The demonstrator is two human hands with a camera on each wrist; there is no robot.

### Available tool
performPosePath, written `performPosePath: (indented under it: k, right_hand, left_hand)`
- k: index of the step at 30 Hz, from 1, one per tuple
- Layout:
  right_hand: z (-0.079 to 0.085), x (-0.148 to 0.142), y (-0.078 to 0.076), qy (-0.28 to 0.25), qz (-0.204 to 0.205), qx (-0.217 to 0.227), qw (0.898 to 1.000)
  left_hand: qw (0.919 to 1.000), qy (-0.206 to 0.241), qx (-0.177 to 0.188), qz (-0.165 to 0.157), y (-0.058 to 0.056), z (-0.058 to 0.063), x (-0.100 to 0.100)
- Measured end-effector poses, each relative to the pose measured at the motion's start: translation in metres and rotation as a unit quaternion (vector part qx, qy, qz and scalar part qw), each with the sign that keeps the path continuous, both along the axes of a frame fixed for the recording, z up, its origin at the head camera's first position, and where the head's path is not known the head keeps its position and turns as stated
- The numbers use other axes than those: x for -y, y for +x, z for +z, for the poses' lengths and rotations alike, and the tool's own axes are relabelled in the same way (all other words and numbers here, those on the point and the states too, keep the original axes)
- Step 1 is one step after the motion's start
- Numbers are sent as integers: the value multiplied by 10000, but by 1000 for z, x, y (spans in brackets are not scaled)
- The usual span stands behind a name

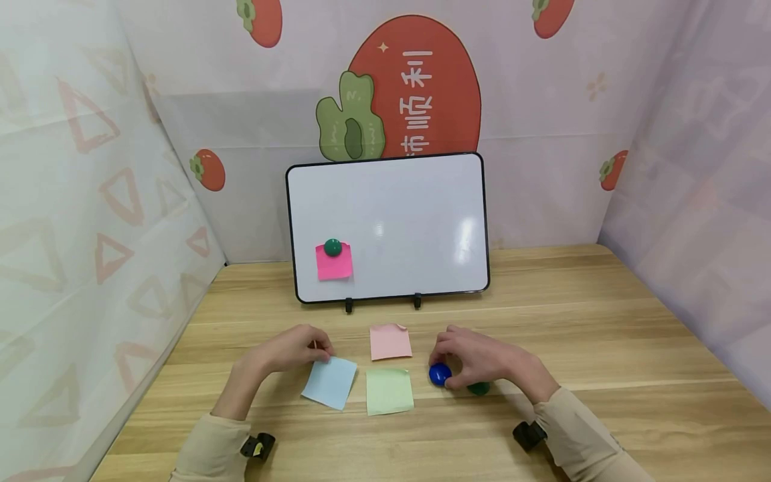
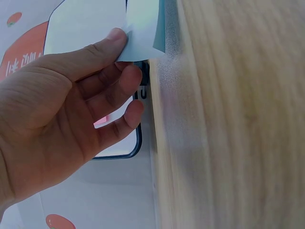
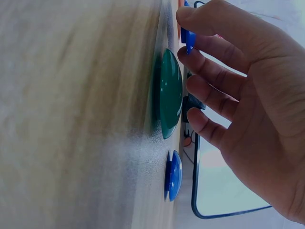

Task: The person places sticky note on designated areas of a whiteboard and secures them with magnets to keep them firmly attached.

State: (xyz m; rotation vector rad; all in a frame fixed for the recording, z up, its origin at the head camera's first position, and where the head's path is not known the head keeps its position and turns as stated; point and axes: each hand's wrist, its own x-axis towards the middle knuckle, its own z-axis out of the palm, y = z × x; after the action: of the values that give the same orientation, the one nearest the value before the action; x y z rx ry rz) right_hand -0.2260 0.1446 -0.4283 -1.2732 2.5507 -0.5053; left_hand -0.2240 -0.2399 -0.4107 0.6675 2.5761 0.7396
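Observation:
My left hand (image 1: 293, 348) pinches the upper corner of a light blue sticky note (image 1: 330, 383) between thumb and fingers. In the left wrist view the note's lower corner curls, and the other fingers are loosely bent. At the right, my right hand (image 1: 478, 356) holds a round blue magnet (image 1: 440, 374) between thumb and fingertips, low at the tabletop. A green magnet (image 3: 171, 95) lies on the table beneath that hand, partly covered in the head view. The right wrist view also shows a second blue magnet (image 3: 175, 176) on the table, which the hand hides from above.
A whiteboard (image 1: 391, 214) stands on small black feet at the back, with a hot pink note (image 1: 334, 266) under a green magnet (image 1: 332, 247). Between the hands lie a pale pink note (image 1: 390, 343) and a pale green note (image 1: 389, 392) on the wooden table (image 1: 385, 448).

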Motion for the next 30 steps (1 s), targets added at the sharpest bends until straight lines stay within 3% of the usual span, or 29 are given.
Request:
performPosePath:
  k: [23, 30]
  right_hand:
    - [1, 1, -1, -20, -5, 14, 10000]
    - [0, -1, -1, -9, 8, -56, 10000]
  left_hand:
    - [9975, -81, -635, 295, -1, 2, -1]
    - [9956, 218, -725, 544, -2, 5, -3]
